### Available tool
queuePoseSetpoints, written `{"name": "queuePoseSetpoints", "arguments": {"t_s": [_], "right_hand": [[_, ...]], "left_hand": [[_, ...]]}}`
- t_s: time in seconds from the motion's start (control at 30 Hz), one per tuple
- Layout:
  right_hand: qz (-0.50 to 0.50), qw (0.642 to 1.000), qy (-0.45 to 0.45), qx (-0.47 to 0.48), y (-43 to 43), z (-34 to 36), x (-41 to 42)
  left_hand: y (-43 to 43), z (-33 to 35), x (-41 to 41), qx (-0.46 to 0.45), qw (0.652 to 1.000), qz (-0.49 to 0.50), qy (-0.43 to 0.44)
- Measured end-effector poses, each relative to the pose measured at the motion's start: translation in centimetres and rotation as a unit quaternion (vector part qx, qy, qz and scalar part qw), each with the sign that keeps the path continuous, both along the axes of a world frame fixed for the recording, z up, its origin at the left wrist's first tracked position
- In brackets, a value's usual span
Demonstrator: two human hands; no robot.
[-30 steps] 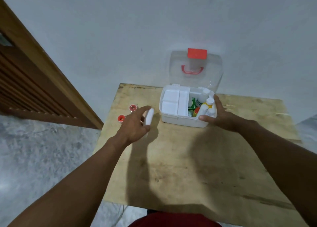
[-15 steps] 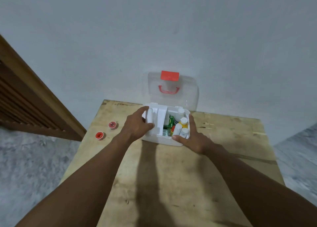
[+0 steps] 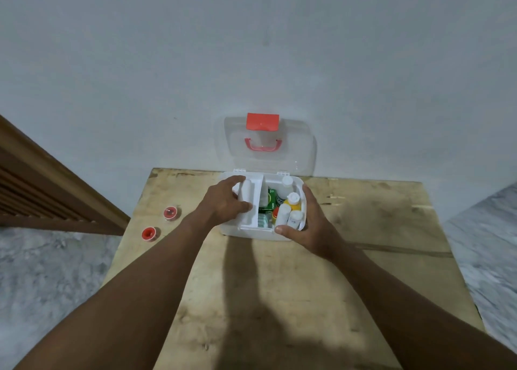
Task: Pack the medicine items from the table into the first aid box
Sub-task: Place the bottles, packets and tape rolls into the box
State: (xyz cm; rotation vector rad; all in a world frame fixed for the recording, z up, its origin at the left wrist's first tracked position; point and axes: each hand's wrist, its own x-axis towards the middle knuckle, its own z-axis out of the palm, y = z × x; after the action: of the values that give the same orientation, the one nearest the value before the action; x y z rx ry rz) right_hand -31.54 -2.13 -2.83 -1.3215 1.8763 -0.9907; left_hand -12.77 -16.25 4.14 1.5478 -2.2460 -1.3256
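The white first aid box (image 3: 242,233) stands open at the back of the wooden table, its clear lid (image 3: 296,151) with a red latch leaning on the wall. Inside are several bottles (image 3: 291,199) and a green packet (image 3: 270,200). My left hand (image 3: 223,201) grips a white tube-shaped item (image 3: 246,191) over the white tray (image 3: 256,201) in the box's left half. My right hand (image 3: 310,224) curls round the box's right front corner. Two small red-capped items (image 3: 170,212) (image 3: 148,233) lie on the table to the left.
The wooden table (image 3: 279,299) has its left edge near the red items and its right edge at the far right. A wooden louvred door frame (image 3: 42,185) stands at left. Grey floor lies on both sides.
My left hand has carried the white item from the table's left part over into the box's tray. My right hand stays on the box. The view has shifted.
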Motion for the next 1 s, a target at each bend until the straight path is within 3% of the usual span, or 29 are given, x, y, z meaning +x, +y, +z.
{"name": "queuePoseSetpoints", "arguments": {"t_s": [0.77, 1.0], "right_hand": [[-0.013, 0.999, -0.015, -0.026, 0.5, 0.8, 0.6], [-0.011, 1.000, -0.006, -0.026, 0.5, 0.9, 0.7]], "left_hand": [[0.1, 0.3, -1.4, 0.002, 1.000, -0.025, 0.003], [0.2, -0.5, -1.5, -0.036, 0.998, -0.036, -0.033]]}}
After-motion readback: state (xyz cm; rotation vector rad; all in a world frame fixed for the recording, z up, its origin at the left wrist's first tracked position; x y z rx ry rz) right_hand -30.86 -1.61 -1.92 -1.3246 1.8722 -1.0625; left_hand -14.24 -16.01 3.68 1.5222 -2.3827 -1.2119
